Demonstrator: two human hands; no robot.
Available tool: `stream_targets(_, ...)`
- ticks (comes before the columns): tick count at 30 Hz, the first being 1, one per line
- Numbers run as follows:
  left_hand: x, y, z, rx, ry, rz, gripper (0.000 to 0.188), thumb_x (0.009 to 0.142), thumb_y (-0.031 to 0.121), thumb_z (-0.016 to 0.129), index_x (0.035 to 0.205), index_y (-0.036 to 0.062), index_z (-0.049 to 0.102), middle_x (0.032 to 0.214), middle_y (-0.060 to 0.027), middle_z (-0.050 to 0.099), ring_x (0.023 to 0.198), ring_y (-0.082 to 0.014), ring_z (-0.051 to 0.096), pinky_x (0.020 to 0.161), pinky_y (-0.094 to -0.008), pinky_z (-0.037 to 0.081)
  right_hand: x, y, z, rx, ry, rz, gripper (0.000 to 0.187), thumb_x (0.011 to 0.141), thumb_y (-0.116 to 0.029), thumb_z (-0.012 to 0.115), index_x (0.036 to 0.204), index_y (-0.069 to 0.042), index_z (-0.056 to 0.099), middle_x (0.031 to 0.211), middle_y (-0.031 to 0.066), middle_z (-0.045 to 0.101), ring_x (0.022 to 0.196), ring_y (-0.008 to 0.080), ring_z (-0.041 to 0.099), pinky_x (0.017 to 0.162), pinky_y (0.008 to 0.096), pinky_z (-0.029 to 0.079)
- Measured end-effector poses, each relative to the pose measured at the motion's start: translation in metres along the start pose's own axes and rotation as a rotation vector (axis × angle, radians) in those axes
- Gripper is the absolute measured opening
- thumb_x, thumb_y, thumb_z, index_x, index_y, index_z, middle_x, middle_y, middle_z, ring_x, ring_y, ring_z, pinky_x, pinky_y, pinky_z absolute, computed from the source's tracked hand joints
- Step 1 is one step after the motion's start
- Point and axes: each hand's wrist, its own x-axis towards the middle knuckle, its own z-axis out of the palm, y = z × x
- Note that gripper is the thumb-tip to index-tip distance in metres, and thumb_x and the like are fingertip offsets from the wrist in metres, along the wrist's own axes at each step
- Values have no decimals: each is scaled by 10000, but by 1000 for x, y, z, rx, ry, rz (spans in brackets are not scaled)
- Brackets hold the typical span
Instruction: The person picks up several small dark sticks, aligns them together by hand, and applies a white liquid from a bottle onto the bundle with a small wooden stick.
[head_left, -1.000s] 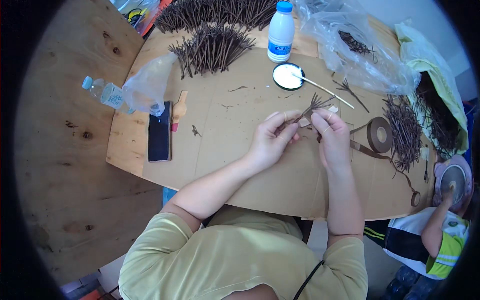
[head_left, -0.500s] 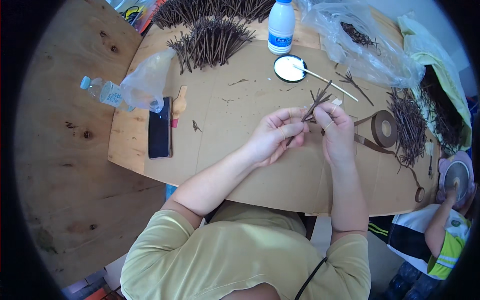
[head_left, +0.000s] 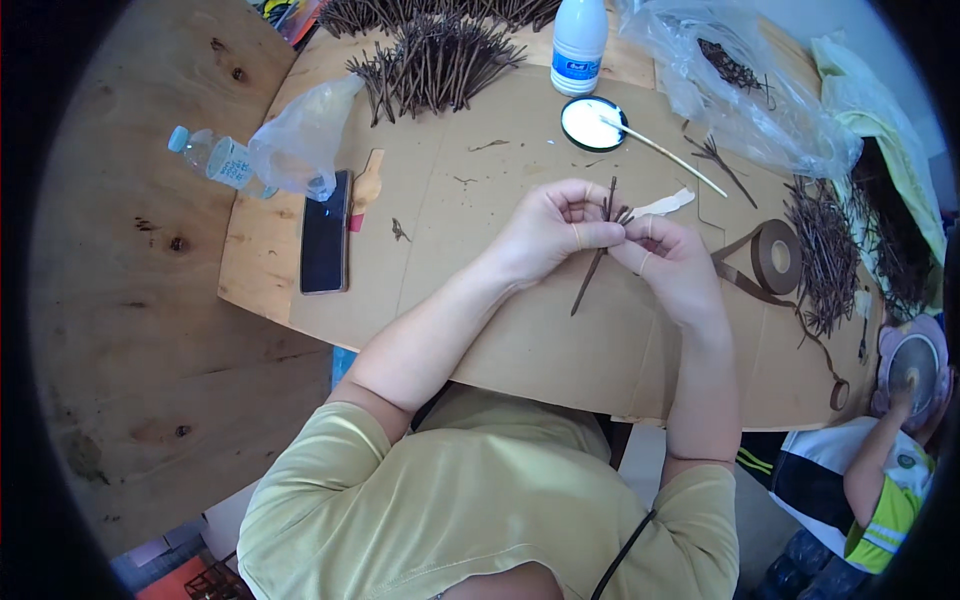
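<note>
My left hand (head_left: pixel 556 232) and my right hand (head_left: pixel 668 260) meet over the cardboard, thumbs almost touching. Between their fingertips is a thin brown branched twig (head_left: pixel 592 276), its long stem slanting down and to the left. The fingers of both hands are closed on it, and they partly hide its small side branches. Just behind the right hand lies a pale wooden stick or strip (head_left: pixel 672 203). To the right of that hand, a roll of brown tape (head_left: pixel 774 258) rests with a loose length trailing from it.
Twig bundles (head_left: pixel 440 65) stand at the back, with a loose twig pile (head_left: pixel 824 250) at right. A white bottle (head_left: pixel 579 45), a dish of white paste (head_left: pixel 594 122) with a stick, a phone (head_left: pixel 326 235), a water bottle (head_left: pixel 215 158) and plastic bags surround the cardboard. Another person (head_left: pixel 880 470) sits at lower right.
The twig has turned: its branched end, formerly spread upward above my fingers, is now mostly hidden, and the long stem points down. The right hand has lowered slightly, uncovering more of the pale strip.
</note>
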Motion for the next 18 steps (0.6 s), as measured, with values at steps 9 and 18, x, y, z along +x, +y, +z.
stream_targets(9, 5, 10, 10, -245, -136, -59, 207, 802, 77, 622, 990, -5, 589, 938, -78, 622, 869, -141, 579, 805, -267, 447, -12, -35, -29, -217, -99, 184, 133, 795, -84, 617, 902, -5, 629, 665, -54, 532, 605, 24, 457, 540, 185, 373)
stream_targets(18, 26, 6, 45, -490, -291, -64, 378, 800, 181, 634, 1125, 18, 530, 908, -47, 616, 872, -135, 562, 812, -257, 422, -25, -28, -47, 299, -133, 212, 160, 821, -85, 590, 964, -19, 612, 700, -77, 510, 546, -3, 352, 479, 150, 269)
